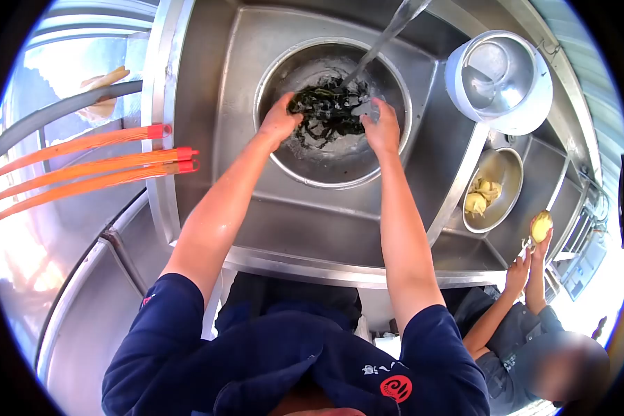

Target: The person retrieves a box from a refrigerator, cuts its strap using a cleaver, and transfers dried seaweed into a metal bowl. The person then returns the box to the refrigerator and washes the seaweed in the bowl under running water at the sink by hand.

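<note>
Dark leafy strands, like seaweed (329, 111), lie in water in a large round metal bowl (274, 149), which stands in a steel sink (239, 90). A stream of water (388, 35) falls into the bowl from above. My left hand (281, 121) is at the left side of the strands, its fingers curled at their edge. On the right side, my right hand (381, 127) touches the strands with thumb and fingers apart. Some fingertips are hidden among the strands and wet glare.
A white tub with a metal bowl (499, 76) stands at the upper right. Below it, an oval metal bowl (512, 187) holds yellow pieces. A co-worker's hands (523, 267) hold a yellow item and a small tool. Orange rods (83, 163) with red ends stick out at the left.
</note>
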The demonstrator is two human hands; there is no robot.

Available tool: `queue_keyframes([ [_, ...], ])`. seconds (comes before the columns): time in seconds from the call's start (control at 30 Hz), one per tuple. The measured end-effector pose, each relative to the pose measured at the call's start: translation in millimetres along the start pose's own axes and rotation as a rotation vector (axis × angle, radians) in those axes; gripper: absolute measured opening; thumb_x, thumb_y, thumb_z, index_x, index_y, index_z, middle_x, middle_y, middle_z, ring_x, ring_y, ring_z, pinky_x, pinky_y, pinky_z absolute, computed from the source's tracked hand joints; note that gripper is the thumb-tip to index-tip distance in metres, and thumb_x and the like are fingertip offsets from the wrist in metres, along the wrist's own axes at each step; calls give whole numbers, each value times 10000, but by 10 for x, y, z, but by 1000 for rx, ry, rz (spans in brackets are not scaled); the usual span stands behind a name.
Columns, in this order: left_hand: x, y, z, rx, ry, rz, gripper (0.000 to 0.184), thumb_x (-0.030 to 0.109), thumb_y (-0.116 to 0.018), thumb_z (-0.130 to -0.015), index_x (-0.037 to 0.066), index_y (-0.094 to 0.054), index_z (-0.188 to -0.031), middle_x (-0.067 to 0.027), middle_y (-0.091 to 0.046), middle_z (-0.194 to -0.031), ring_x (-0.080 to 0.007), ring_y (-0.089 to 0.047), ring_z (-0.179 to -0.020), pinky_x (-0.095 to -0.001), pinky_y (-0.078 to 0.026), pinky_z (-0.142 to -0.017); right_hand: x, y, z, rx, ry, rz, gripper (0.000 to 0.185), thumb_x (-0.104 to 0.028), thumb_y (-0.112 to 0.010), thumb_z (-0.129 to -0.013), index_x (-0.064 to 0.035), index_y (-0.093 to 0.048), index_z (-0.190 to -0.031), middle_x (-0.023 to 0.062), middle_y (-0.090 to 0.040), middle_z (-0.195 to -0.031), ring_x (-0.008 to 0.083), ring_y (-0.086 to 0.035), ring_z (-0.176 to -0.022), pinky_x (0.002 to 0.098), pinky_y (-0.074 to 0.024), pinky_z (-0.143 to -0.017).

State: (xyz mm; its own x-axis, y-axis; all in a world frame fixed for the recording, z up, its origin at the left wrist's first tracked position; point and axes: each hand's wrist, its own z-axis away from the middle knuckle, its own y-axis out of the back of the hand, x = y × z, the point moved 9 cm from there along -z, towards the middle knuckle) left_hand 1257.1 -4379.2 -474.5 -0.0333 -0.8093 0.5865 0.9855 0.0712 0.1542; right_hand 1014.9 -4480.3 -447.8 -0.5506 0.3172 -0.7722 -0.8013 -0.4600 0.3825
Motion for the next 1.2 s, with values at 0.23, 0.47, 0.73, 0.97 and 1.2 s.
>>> queue_keyframes([
  [0.23,-264,-364,-284,-47,48,97,476,15,-609,-926,-27,-515,-1391,-148,-619,-1288,-209,-657,-966,-306,-551,-813,242,-1041,-136,-168,-87,159,653,-69,-764,-785,-37,-534,-1395,223,-623,-1320,375,-600,-1212,392,-454,-1049],
  [0.47,217,-442,448,-244,100,552,150,202,-657,-981,62,-692,-1022,-9,-679,-947,-117,-610,-804,-278,-474,-732,48,-383,361,-49,-183,-693,368,19,-519,-955,38,-554,-1320,98,-662,-1111,166,-638,-1007,289,-503,-902],
  [0.73,772,-264,1040,-246,-199,525,196,79,-694,-952,4,-696,-1133,-3,-703,-1006,-78,-604,-934,-281,-480,-861,-665,37,814,-139,-69,-1113,286,42,-511,-956,-27,-619,-1211,84,-670,-1146,175,-649,-1050,343,-520,-942],
  [0.97,550,-375,1037,-39,-349,300,420,-34,-689,-901,-56,-573,-1304,-128,-642,-1258,-178,-667,-965,-331,-529,-889,196,-70,835,-24,-356,-579,318,-186,-669,-972,-52,-633,-1258,118,-678,-1236,233,-623,-1176,376,-504,-949],
  [1.2,195,-491,1068,-78,-289,-71,300,-15,-613,-940,-28,-634,-1239,-110,-694,-1148,-187,-667,-1052,-336,-543,-904,-183,-527,679,-69,-241,-761,252,-82,-656,-979,-12,-602,-1214,78,-687,-1020,188,-680,-1018,261,-493,-846],
])
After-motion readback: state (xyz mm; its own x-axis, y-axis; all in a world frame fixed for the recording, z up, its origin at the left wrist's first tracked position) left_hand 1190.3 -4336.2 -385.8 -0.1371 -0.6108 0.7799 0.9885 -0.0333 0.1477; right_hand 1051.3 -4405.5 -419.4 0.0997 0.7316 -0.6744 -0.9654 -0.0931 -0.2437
